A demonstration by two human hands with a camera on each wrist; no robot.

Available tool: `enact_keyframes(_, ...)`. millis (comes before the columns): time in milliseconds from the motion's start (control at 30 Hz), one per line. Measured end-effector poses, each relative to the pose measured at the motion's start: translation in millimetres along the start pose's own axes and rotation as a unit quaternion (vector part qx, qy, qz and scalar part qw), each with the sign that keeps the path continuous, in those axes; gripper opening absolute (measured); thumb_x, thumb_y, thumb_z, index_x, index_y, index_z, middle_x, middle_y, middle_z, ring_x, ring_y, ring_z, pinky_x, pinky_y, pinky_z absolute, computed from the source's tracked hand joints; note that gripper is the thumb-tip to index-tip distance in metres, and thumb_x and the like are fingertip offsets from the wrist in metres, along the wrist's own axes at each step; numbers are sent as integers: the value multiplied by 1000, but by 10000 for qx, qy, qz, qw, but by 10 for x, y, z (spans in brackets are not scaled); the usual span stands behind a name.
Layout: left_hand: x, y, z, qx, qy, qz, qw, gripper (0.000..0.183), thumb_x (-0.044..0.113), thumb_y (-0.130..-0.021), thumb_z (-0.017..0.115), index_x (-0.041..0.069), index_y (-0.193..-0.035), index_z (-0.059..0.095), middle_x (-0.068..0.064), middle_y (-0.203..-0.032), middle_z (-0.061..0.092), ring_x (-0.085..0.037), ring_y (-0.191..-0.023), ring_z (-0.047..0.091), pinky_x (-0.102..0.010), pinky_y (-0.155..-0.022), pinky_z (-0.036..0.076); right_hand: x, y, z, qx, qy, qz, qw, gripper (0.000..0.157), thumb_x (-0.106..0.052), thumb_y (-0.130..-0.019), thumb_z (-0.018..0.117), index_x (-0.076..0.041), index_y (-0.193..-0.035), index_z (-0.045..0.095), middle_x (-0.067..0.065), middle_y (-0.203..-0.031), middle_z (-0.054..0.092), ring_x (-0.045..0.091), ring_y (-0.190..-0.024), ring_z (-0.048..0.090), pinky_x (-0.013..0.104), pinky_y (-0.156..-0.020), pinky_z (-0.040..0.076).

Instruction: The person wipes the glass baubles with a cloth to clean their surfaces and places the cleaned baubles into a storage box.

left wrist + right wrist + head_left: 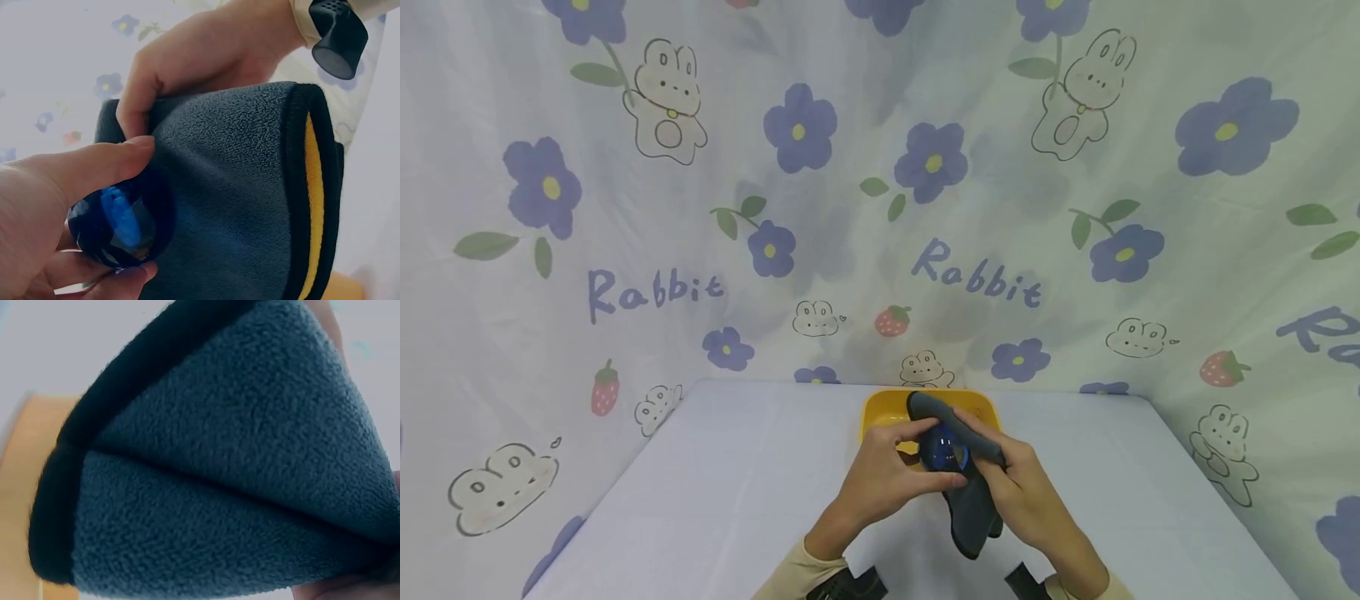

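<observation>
A shiny, dark blue glass-like ball [122, 219] is pinched between the thumb and fingers of my left hand [880, 477]. Against its right side lies a folded dark grey towel [225, 181] with black edging and a strip of yellow inside the fold. My right hand [1026, 500] grips this towel, the thumb on one side and the fingers behind it. Both hands are held up over the near side of a yellow bin [883, 406]. In the right wrist view the towel [237, 425] fills most of the picture and hides the ball.
The bin stands on a white-covered table [760, 467], near its back edge. Behind and beside the table hangs a white curtain [850, 217] printed with flowers and rabbits. Black straps [850, 583] circle both wrists over beige sleeves.
</observation>
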State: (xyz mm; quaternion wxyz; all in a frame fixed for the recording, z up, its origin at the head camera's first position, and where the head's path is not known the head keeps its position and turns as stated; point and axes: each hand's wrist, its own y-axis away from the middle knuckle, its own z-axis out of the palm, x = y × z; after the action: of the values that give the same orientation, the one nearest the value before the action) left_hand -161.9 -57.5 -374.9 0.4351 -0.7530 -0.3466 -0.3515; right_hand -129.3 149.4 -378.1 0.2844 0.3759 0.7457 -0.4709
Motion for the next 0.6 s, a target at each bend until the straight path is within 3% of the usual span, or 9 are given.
enact_keyframes(233,-24,-16,-1,90,84,-71,9999,64,31,-77,93,10,-133,70,-6,-125,75,-14,-103,74,-28,-82,65,20,-5,7,1,-104,301,9995,45,-7,-110,43,-10,-154,48,18,-154,53,38,-131,61,36,-96,62)
enact_keyframes(600,-102,-59,5,324,235,-145,9991,59,27,-77,93,14,-130,73,-8,-128,73,-21,-105,73,-32,-85,65,-5,-22,12,-19,12,708,9975,48,-7,-108,44,-10,-156,45,17,-151,57,33,-130,63,33,-98,60)
